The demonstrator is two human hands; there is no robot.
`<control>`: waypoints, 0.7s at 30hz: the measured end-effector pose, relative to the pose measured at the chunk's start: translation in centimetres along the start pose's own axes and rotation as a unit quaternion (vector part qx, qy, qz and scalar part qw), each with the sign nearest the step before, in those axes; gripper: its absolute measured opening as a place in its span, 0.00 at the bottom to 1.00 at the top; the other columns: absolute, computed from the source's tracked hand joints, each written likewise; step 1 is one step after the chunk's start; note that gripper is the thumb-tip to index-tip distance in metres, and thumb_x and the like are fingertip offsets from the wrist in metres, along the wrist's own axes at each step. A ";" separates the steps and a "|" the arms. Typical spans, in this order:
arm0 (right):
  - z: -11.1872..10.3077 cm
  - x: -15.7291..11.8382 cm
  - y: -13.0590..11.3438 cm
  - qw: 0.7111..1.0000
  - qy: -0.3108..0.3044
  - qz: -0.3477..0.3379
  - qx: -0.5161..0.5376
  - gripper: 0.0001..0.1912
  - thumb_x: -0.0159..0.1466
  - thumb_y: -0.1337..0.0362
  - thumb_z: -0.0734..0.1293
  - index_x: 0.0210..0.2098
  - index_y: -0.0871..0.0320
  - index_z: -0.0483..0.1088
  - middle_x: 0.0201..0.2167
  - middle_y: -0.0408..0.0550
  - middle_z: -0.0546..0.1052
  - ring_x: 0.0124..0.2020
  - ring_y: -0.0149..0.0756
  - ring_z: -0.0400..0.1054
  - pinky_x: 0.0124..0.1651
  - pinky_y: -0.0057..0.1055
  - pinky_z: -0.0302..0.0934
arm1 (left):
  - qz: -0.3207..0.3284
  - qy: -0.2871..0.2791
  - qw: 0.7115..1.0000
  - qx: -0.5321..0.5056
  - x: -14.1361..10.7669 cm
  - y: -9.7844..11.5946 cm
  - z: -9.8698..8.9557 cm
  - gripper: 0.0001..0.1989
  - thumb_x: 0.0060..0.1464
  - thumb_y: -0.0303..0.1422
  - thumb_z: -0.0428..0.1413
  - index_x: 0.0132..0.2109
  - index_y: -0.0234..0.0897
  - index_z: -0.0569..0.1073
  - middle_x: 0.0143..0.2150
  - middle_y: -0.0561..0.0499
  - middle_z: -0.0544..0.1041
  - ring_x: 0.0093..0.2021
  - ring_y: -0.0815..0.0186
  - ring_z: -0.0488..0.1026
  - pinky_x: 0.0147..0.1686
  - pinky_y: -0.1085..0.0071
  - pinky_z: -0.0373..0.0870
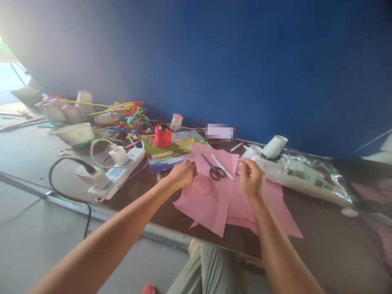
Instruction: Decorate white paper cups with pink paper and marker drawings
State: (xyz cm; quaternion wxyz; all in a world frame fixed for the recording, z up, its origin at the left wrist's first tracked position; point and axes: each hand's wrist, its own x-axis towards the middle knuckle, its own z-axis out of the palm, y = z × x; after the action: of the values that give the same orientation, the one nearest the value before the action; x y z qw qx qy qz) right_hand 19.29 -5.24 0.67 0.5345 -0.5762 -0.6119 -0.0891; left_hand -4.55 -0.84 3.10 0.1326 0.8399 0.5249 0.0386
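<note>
My left hand [183, 174] is closed, knuckles up, over the left edge of the pink paper [211, 212]. Its fingertips are hidden, so I cannot make out what they hold. At the paper's upper right edge my right hand [252, 176] has thumb and fingers pressed together; anything between them is too small to tell. Black-handled scissors [217, 173] lie on the pink sheet between the hands, beside a white pen [222, 166]. Just right of my left hand, a round pink piece [202, 186] rests on the sheets. Several sheets overlap.
Stacked white paper cups [290, 179] in clear plastic lie at right, near two loose cups. Left are a power strip [118, 173] with plugs and cables, a booklet [168, 153], a red jar [163, 136], colourful pipe cleaners [131, 114] and a bowl [74, 134]. A blue wall [214, 61] stands behind.
</note>
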 end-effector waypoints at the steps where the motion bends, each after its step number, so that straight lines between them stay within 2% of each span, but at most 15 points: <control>1: 0.3 -0.2 -0.3 0.999 -0.029 -0.011 0.016 0.11 0.63 0.64 0.60 0.37 0.60 0.73 0.31 0.52 0.79 0.31 0.38 0.72 0.33 0.31 0.66 | 0.005 -0.004 1.000 0.005 -0.1 0.1 0.0 0.15 0.54 0.41 0.50 0.43 0.35 0.72 0.42 0.42 0.74 0.40 0.57 0.73 0.37 0.66 0.66; 4: 0.9 -0.5 -0.9 0.998 -0.044 -0.028 0.027 0.11 0.63 0.64 0.60 0.37 0.61 0.73 0.32 0.53 0.79 0.31 0.37 0.73 0.32 0.30 0.66 | 0.021 -0.017 0.999 0.039 -0.2 0.6 0.2 0.22 0.47 0.46 0.56 0.42 0.33 0.73 0.42 0.39 0.73 0.40 0.53 0.73 0.38 0.63 0.67; 8: 1.1 -0.5 -0.5 0.999 -0.031 -0.024 0.024 0.11 0.63 0.65 0.60 0.37 0.62 0.74 0.32 0.54 0.79 0.33 0.39 0.74 0.33 0.31 0.67 | 0.015 -0.028 0.999 0.012 0.3 1.3 0.6 0.17 0.46 0.39 0.56 0.39 0.31 0.75 0.40 0.36 0.74 0.42 0.49 0.73 0.40 0.59 0.66; 11: 1.2 -0.6 -0.3 0.998 -0.040 0.015 0.045 0.12 0.62 0.64 0.61 0.38 0.61 0.73 0.33 0.55 0.79 0.33 0.39 0.73 0.34 0.32 0.67 | -0.001 -0.044 0.998 -0.052 1.0 1.2 0.7 0.12 0.44 0.37 0.56 0.35 0.34 0.75 0.40 0.39 0.75 0.41 0.51 0.72 0.39 0.61 0.65; 14: 1.3 -0.8 -0.7 0.989 -0.074 0.089 0.096 0.13 0.61 0.61 0.63 0.39 0.61 0.73 0.32 0.53 0.78 0.29 0.37 0.71 0.31 0.32 0.65 | 0.001 -0.046 0.995 -0.092 1.2 0.9 0.2 0.11 0.46 0.38 0.55 0.36 0.37 0.74 0.38 0.46 0.76 0.36 0.59 0.72 0.33 0.67 0.64; 16: 1.3 -0.8 -1.3 0.968 -0.120 0.156 0.157 0.14 0.60 0.57 0.64 0.40 0.61 0.73 0.29 0.50 0.77 0.23 0.32 0.67 0.26 0.29 0.61 | -0.003 -0.035 0.989 -0.142 1.0 0.9 -0.4 0.12 0.48 0.40 0.53 0.37 0.38 0.73 0.35 0.49 0.75 0.32 0.64 0.71 0.29 0.70 0.63; 18: 1.2 -0.8 -2.0 0.933 -0.184 0.214 0.225 0.17 0.61 0.54 0.64 0.41 0.60 0.72 0.26 0.46 0.75 0.19 0.28 0.60 0.21 0.26 0.55 | -0.002 -0.016 0.979 -0.203 0.8 1.0 -1.0 0.11 0.48 0.39 0.54 0.36 0.38 0.71 0.31 0.52 0.73 0.29 0.66 0.68 0.27 0.72 0.61; 21: 1.1 -0.7 -3.0 0.890 -0.273 0.243 0.274 0.19 0.59 0.52 0.65 0.42 0.60 0.73 0.25 0.44 0.73 0.18 0.25 0.56 0.21 0.25 0.52 | 0.029 0.000 0.968 -0.247 0.6 1.2 -1.5 0.08 0.47 0.38 0.55 0.31 0.37 0.68 0.28 0.55 0.70 0.28 0.69 0.65 0.26 0.73 0.58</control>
State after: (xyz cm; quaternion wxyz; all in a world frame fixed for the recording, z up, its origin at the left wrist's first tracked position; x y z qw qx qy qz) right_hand 16.14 -5.82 1.18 0.4874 -0.5393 -0.5750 0.3755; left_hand -3.55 -0.53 4.78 0.3351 0.7961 0.4740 0.1711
